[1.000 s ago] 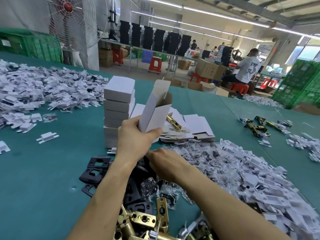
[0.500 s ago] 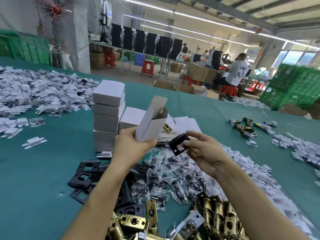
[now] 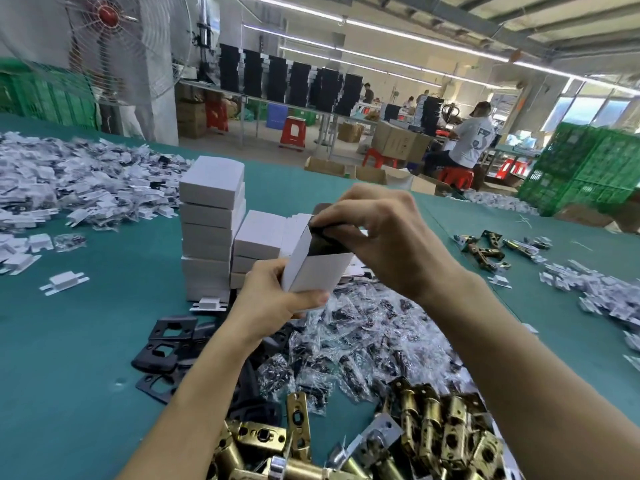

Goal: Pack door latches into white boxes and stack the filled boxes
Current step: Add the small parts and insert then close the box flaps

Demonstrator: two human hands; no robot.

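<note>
This is a factory packing floor: a long green-topped table [image 3: 79, 341] heaped with brass latches [image 3: 433, 431] and stacked white boxes [image 3: 211, 216], an industrial fan [image 3: 114, 46], green plastic crates [image 3: 588, 168], cardboard cartons [image 3: 398, 143], strip lights [image 3: 381, 32].

The right grip [image 3: 388, 237] is covering most of the black part [image 3: 325, 244] at the white box [image 3: 318, 271] mouth, so nobody's making out its shape. Bottom edge is cutting off the brass latches [image 3: 433, 434] too.
</note>
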